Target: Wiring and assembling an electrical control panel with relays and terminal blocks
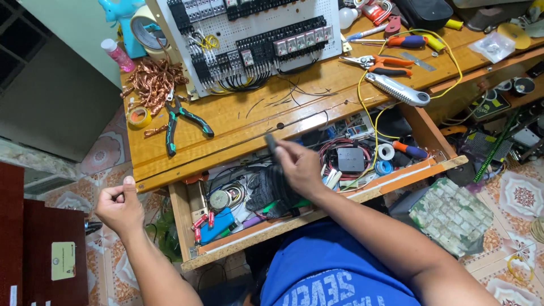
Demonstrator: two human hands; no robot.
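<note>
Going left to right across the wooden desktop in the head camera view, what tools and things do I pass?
Yellow tape roll → copper wire pile → green-handled pliers → white wiring panel → orange-handled pliers → grey utility knife.

Pale label (pixel 63 260), perhaps card, lower left
</note>
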